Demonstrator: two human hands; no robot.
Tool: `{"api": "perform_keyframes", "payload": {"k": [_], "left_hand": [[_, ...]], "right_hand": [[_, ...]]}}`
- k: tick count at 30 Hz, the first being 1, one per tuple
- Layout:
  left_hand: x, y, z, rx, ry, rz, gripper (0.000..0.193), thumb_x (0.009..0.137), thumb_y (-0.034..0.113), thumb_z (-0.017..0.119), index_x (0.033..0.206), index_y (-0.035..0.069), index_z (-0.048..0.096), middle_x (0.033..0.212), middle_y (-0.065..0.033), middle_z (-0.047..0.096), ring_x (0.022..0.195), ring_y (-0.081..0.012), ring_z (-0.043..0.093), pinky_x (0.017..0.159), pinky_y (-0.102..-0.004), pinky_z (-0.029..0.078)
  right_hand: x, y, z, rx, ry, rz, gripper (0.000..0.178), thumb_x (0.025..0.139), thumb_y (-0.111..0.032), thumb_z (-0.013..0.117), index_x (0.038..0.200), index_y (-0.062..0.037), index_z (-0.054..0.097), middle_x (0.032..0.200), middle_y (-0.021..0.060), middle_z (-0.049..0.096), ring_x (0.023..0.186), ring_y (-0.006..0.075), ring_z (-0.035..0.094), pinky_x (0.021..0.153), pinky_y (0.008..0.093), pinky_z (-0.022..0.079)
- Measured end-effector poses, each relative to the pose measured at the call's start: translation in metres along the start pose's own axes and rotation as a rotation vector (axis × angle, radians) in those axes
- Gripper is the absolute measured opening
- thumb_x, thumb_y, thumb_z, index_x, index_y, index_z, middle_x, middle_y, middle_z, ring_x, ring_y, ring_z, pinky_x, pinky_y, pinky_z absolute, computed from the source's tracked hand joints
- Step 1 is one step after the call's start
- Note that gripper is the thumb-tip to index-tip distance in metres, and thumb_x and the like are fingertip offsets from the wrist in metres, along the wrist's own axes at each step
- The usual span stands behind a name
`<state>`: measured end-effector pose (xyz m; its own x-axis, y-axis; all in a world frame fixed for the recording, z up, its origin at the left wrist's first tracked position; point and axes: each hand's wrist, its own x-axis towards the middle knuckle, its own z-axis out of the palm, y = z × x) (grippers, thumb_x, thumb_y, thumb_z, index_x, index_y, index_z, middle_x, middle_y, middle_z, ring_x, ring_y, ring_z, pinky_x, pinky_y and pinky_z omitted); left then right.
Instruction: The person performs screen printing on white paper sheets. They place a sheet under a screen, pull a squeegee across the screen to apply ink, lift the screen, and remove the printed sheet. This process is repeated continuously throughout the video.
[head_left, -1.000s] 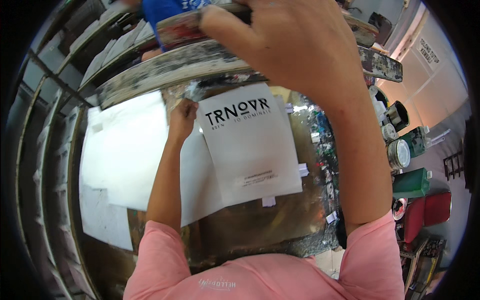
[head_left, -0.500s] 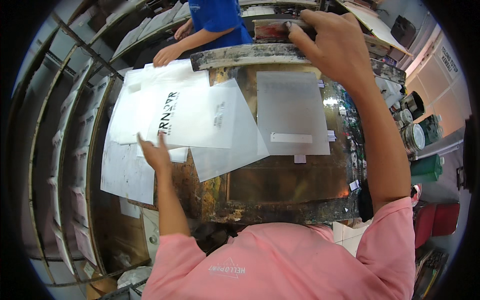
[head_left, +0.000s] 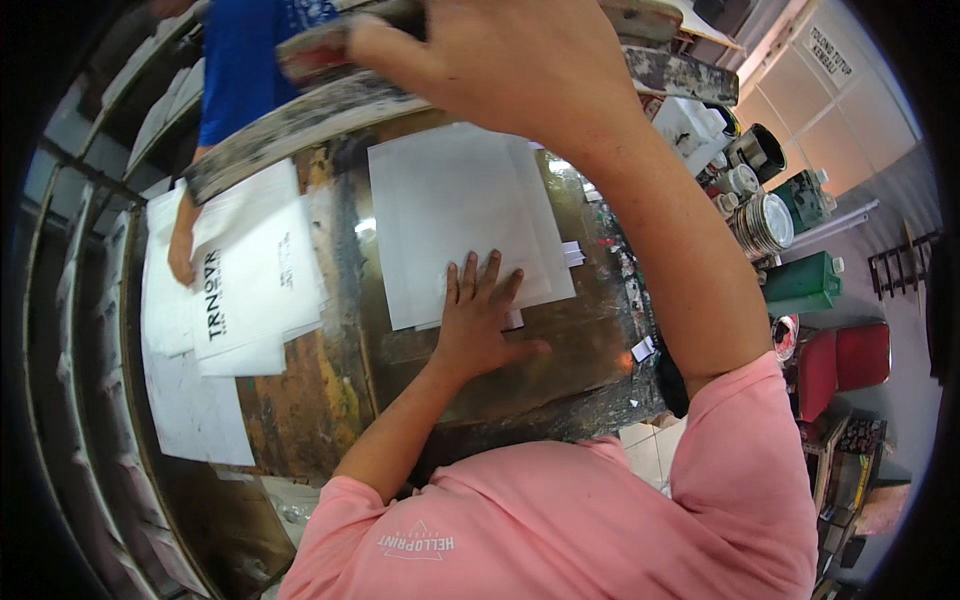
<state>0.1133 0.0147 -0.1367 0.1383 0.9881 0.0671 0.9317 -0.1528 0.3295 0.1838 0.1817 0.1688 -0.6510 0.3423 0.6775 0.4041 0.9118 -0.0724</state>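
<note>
My left hand (head_left: 485,305) lies flat with fingers spread on the near edge of a blank translucent sheet (head_left: 455,205). The sheet rests on the stained printing table (head_left: 330,400), with another sheet edge showing beneath it. Higher up, my right hand (head_left: 520,65) grips the raised, ink-stained screen frame (head_left: 290,135); its thumb is stretched out and blurred, and the other fingertips are out of sight. A squeegee-like board (head_left: 318,58) with a reddish end sits behind the thumb. Printed white sheets (head_left: 255,275) lie piled at the left.
A co-worker in a blue shirt (head_left: 240,75) stands beyond, one hand (head_left: 183,240) on the printed pile. Drying racks (head_left: 120,330) line the left. Tins (head_left: 765,225), a green jug (head_left: 805,283) and a red chair (head_left: 860,355) are at the right.
My left hand has moved from the printed pile to the blank sheet, which now covers the table's middle. The printed sheet lies on the pile under the co-worker's hand. My view has shifted right.
</note>
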Motion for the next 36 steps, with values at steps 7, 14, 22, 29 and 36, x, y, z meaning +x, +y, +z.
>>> {"api": "perform_keyframes", "payload": {"k": [7,14,22,29,36], "left_hand": [[0.019,0.019,0.006,-0.005,-0.033,0.061,0.127,0.072,0.095,0.068,0.166,0.013,0.046,0.177,-0.0243,0.026,0.163,-0.0528,0.019,0.129,-0.0759,0.001],[0.012,0.015,0.014,-0.016,0.044,0.12,0.124,0.072,0.095,0.066,0.165,0.016,0.049,0.172,-0.0235,0.036,0.159,-0.0527,0.027,0.127,-0.0785,0.003],[-0.007,-0.005,-0.051,-0.392,0.598,-0.18,0.086,0.078,0.054,0.095,0.144,0.008,0.064,0.139,-0.0162,0.068,0.13,-0.0382,0.064,0.113,-0.0555,0.049],[-0.084,-0.074,-0.139,-0.829,0.72,-0.408,0.118,0.071,0.03,0.104,0.165,-0.003,0.042,0.114,-0.0101,0.07,0.099,-0.0238,0.067,0.098,-0.0438,0.055],[-0.139,-0.081,-0.033,-0.105,0.457,-0.585,0.111,0.051,0.062,0.102,0.142,0.007,0.071,0.112,-0.0091,0.062,0.115,-0.0315,0.058,0.106,-0.0473,0.039]], "right_hand": [[-0.008,0.022,0.001,-0.012,-0.004,-0.088,0.053,0.106,-0.043,0.046,0.067,-0.0097,0.061,0.058,0.0059,0.056,0.054,0.0238,0.05,0.08,0.0499,0.049],[0.004,0.009,-0.009,-0.033,-0.049,-0.077,0.055,0.106,-0.043,0.047,0.068,-0.0073,0.064,0.059,0.0081,0.06,0.055,0.0273,0.055,0.08,0.0515,0.048],[0.0,-0.004,0.006,-0.042,0.109,0.032,0.053,0.102,-0.045,0.053,0.073,-0.0043,0.07,0.064,0.0096,0.066,0.069,0.0291,0.067,0.086,0.0488,0.046],[-0.135,-0.043,0.025,-0.172,-0.216,-0.039,0.07,0.097,-0.049,0.072,0.143,0.0029,0.059,0.108,0.0164,0.066,0.101,0.035,0.063,0.091,0.0501,0.045],[-0.241,-0.051,0.088,0.185,-0.716,0.205,0.037,0.098,-0.048,0.073,0.111,-0.0135,0.076,0.106,0.0084,0.072,0.1,0.0316,0.069,0.083,0.0473,0.056]]}}
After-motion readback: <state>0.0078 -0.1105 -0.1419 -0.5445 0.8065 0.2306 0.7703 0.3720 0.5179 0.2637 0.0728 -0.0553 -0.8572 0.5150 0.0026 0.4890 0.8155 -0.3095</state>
